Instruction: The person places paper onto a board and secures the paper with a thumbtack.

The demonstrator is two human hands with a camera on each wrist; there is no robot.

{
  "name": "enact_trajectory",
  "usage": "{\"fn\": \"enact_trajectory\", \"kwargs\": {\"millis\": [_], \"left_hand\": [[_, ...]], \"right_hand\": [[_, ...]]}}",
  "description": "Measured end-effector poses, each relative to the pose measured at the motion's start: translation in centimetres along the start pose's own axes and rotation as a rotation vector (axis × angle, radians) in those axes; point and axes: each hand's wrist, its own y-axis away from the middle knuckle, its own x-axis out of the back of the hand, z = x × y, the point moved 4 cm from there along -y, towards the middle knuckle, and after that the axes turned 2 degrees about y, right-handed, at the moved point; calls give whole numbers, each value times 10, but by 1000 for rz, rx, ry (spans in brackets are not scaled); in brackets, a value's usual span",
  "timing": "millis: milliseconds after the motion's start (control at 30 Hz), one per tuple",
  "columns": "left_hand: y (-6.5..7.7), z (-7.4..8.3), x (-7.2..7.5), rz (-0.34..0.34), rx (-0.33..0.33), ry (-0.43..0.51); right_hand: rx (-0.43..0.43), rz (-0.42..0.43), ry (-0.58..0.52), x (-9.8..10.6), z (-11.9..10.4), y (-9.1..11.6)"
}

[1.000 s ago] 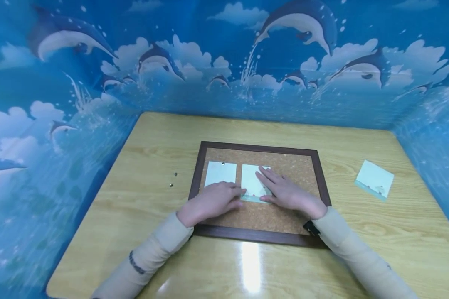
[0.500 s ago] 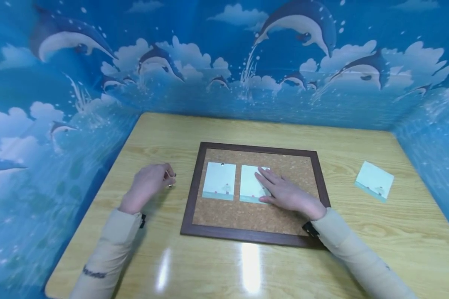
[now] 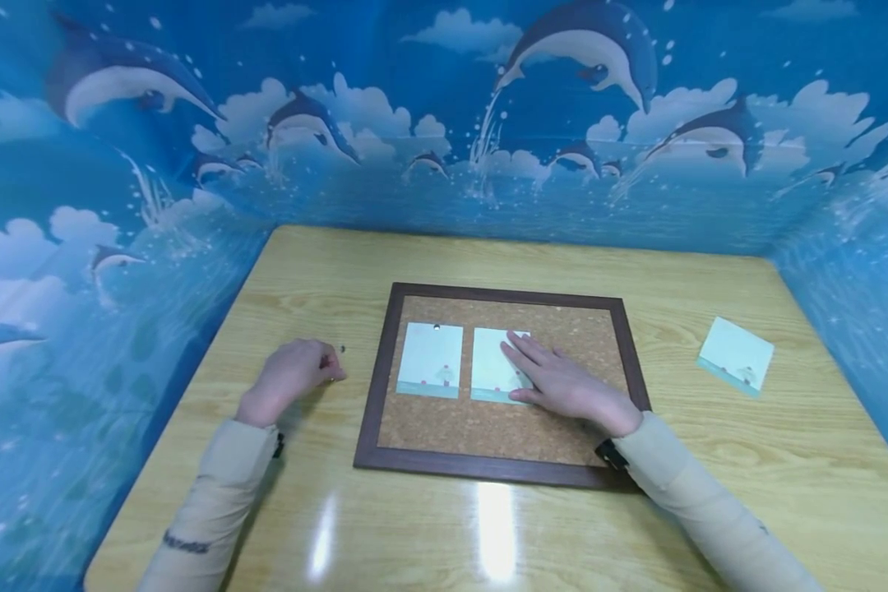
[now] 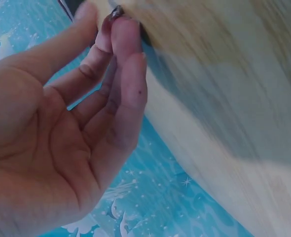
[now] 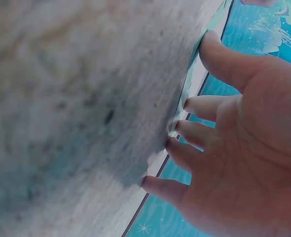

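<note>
My left hand (image 3: 290,380) is at the left of the table, its fingertips pinching a small silver thumbtack (image 4: 117,12) close over the wood. A second thumbtack (image 3: 343,349) lies just beyond those fingers. With its fingers spread, my right hand (image 3: 562,382) presses on the right side of a white note sheet (image 3: 492,362) with a green lower band, flat on the corkboard (image 3: 444,427). That sheet's right part is hidden under the hand. Left of it is a matching note sheet (image 3: 429,358), with a thumbtack (image 3: 437,327) at its top edge.
The corkboard has a raised dark wood frame (image 3: 488,469) and lies on the light wooden table (image 3: 407,534). A third note sheet (image 3: 736,355) lies askew on the table to the right. A blue dolphin-print backdrop (image 3: 385,189) stands behind the table.
My left hand has left the board, moved left to the loose thumbtacks and taken hold of the nearer one. The left sheet is uncovered. My right hand has stayed on its sheet.
</note>
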Motion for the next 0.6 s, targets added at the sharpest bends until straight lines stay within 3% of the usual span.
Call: {"fn": "enact_trajectory", "kwargs": {"millis": [233,367,500,600], "left_hand": [[2,-1,0,-19,10,11],[-1,0,0,3,-6,19],[-8,11,6,43,-48,46],[-17,28,10,76,-97,59]], "right_hand": [[1,-3,-4,0,0,0],[1,2,2,-1,0,-1],[0,11,17,-1,0,-2],[-6,11,19,-1,1,-2]]}}
